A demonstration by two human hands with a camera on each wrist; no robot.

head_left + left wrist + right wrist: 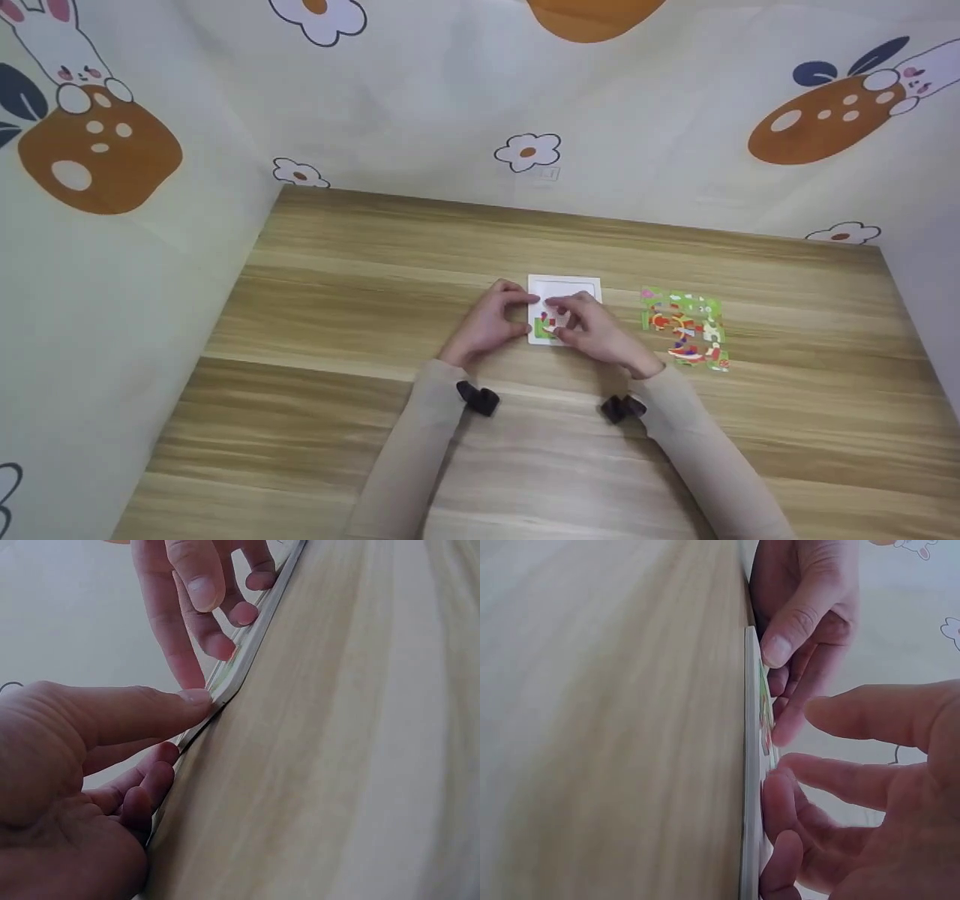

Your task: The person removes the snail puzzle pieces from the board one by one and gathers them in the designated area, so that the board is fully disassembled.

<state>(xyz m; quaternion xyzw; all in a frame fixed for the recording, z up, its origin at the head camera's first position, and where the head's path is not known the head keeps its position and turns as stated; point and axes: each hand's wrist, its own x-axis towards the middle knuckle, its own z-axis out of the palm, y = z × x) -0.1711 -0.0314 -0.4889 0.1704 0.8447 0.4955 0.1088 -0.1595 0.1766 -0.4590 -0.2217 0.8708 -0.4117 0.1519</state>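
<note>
A white square puzzle board point(566, 287) lies flat on the table, with a few green and red puzzle pieces point(541, 328) fitted in its lower left part. My left hand point(491, 319) rests at the board's left side, thumb on the near left corner and forefinger at the edge higher up. In the left wrist view the left thumb point(142, 712) lies straight along the rim. Over the board, my right hand point(600, 330) touches the surface with its fingertips. The right thumb point(870, 711) stands apart from the forefinger, with nothing seen between them.
To the right of the board, several loose colourful puzzle pieces point(686, 326) lie close together on the wooden table point(337, 300). A patterned wall covering point(420, 135) rises behind the table and at both sides. Each sleeve carries a black wrist device point(480, 399).
</note>
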